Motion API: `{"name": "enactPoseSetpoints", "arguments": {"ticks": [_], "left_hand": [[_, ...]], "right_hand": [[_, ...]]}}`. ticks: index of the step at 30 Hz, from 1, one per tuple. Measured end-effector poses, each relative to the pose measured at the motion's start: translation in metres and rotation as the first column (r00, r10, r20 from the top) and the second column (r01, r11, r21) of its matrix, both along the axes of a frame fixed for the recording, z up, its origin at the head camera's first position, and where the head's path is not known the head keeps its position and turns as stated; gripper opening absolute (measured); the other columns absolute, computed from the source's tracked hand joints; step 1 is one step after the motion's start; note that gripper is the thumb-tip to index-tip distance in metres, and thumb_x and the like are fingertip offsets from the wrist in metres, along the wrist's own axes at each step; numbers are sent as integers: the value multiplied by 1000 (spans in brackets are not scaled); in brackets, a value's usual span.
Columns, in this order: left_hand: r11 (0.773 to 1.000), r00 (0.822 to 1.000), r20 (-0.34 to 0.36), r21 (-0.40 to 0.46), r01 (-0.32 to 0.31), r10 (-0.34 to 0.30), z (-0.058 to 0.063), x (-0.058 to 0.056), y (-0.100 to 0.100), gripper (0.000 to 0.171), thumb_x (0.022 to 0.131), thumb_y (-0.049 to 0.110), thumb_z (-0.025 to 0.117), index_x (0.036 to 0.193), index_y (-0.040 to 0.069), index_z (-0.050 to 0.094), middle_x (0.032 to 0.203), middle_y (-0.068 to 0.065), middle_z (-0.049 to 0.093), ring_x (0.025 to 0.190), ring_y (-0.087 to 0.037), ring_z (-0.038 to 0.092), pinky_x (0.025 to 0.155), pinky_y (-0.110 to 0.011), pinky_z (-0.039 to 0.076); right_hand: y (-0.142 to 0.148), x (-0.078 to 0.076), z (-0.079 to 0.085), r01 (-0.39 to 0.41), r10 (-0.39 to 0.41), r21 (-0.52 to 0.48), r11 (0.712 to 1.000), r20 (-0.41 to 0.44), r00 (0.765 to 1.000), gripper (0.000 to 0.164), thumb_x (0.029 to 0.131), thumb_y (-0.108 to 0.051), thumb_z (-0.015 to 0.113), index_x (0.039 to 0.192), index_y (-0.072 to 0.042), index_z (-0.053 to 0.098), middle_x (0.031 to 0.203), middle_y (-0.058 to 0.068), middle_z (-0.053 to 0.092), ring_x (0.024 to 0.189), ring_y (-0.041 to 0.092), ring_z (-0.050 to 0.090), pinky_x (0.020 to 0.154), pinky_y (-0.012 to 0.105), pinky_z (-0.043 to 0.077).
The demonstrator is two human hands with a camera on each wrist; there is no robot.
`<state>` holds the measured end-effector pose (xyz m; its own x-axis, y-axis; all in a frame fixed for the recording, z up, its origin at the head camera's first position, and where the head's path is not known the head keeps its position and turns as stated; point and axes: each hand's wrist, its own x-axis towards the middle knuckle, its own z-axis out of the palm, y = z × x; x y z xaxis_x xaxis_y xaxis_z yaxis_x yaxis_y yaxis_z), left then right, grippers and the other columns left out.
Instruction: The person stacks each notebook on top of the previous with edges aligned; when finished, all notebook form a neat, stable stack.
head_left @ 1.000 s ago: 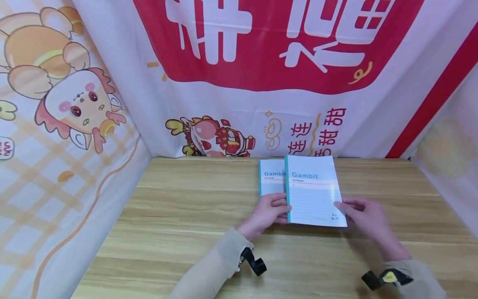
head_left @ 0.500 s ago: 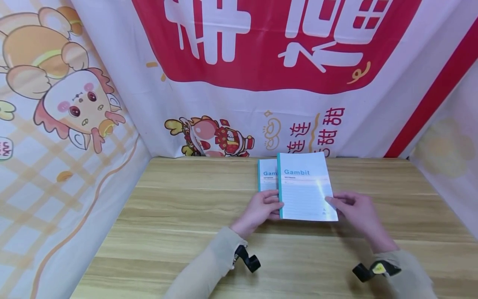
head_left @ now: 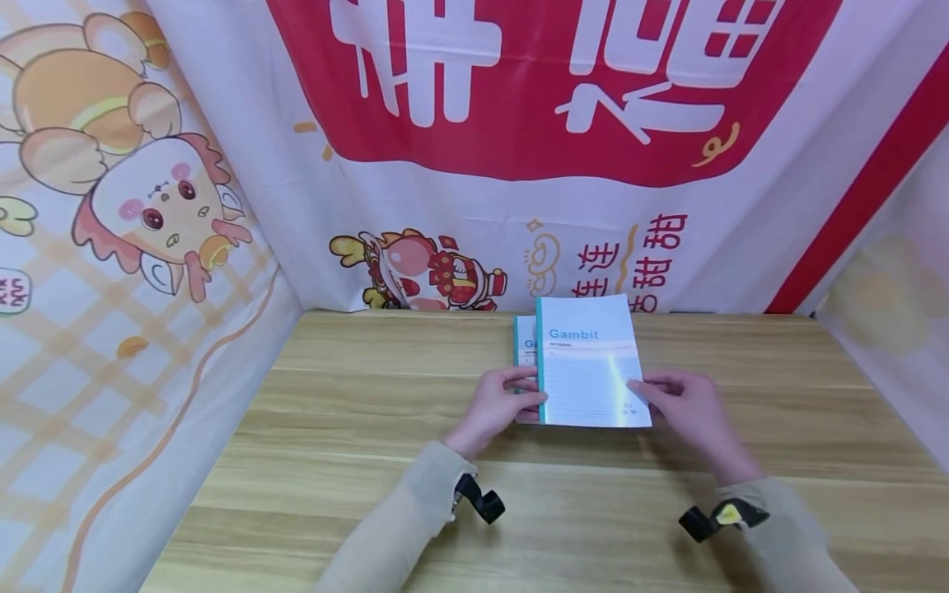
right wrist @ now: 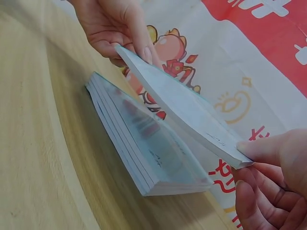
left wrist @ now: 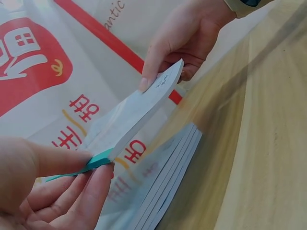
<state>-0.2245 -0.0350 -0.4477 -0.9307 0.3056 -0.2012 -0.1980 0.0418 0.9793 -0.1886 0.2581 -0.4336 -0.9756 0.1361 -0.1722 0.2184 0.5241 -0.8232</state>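
A white "Gambit" notebook (head_left: 589, 362) with a teal spine is held up between both hands. My left hand (head_left: 498, 405) pinches its spine edge near the lower left corner, thumb on top and fingers beneath. At the lower right edge my right hand (head_left: 685, 408) pinches it the same way. Beneath it lies a stack of several like notebooks (right wrist: 129, 143) on the table, their page edges showing in both wrist views. A gap shows between the held notebook and the stack in the right wrist view. From the head view, the stack is mostly hidden under the held one.
The wood-grain table (head_left: 356, 428) extends around the stack and in front of the hands. A printed white and red cloth (head_left: 460, 198) hangs behind the table's back edge. Another printed cloth (head_left: 185, 346) runs along the left side.
Both hands have carried the held notebook leftward and slightly back, so it now covers more of the stack. The grip of each hand looks the same.
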Motion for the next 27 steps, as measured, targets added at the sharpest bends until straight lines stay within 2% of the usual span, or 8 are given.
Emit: {"name": "enactPoseSetpoints", "arguments": {"ticks": [5,10,19,27], "left_hand": [[998,998,-20,-37,-52,52,2,-7,-6,44,90,5,79,132,7,67,106,-9,67,86,-22,71,75,-33,62],[995,996,-24,-59,-84,83,4,-14,-13,44,88,4,80,130,8,68,106,-9,68,88,-22,70,75,-32,62],[990,995,-28,-96,-103,100,7,-20,-22,44,87,3,81,129,7,68,105,-9,69,89,-22,71,76,-33,62],[986,995,-37,-137,-99,95,0,-25,-25,45,87,1,80,130,6,67,103,-9,69,87,-22,70,74,-31,62]], "right_hand": [[-8,-8,0,4,-4,-24,1000,7,1000,68,89,-63,69,131,-9,67,123,15,65,99,28,63,80,35,59],[-16,-16,0,13,-13,-36,999,10,1000,68,88,-62,70,130,-9,67,120,14,67,96,27,64,81,38,58],[-27,-26,-3,19,-18,-67,998,9,1000,61,90,-56,73,128,-9,67,117,14,68,94,27,63,82,38,58],[-32,-30,-8,28,-26,-85,996,26,999,58,91,-53,73,128,-9,67,116,13,67,96,26,63,83,38,58]]}}
